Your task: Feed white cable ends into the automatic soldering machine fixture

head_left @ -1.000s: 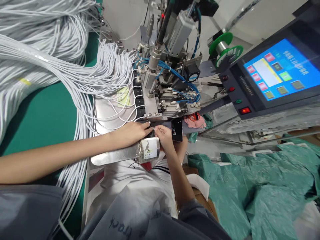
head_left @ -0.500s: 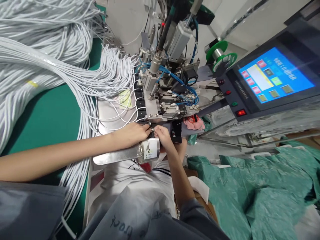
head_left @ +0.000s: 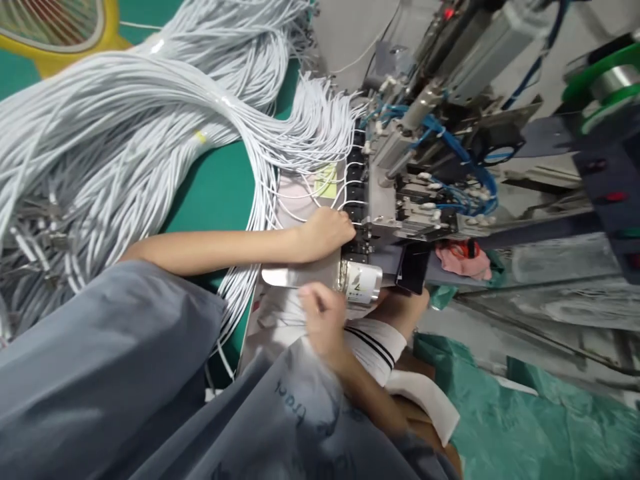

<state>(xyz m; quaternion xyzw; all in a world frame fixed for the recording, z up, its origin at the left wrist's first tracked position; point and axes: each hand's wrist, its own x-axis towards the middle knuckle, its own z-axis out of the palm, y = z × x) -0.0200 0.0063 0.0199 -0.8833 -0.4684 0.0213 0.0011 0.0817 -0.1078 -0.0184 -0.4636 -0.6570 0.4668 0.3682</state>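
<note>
My left hand [head_left: 327,233] is closed at the near end of the black cable holders [head_left: 356,175] on the machine's edge. Its fingertips are turned away, so what they grip is hidden. White cables [head_left: 260,150] run from a thick bundle into these holders. Lower down, my right hand [head_left: 324,317] is curled and blurred by motion, in front of my grey apron. Anything between its fingers cannot be made out. A clear jar with a white label [head_left: 362,283] lies between the hands and the machine, beside a metal tray [head_left: 285,275].
The wiring machine [head_left: 400,167] stands at centre right with blue tubes. A black phone [head_left: 414,267] and a pink cloth [head_left: 464,260] lie below it. A yellow-rimmed fan-shaped object [head_left: 107,27] is at top left on the green table [head_left: 215,190]. Green sheeting [head_left: 540,413] covers the lower right.
My view has swung left. My right hand has left the spot beside my left hand and come back toward my body. My left hand is now closed by the holders.
</note>
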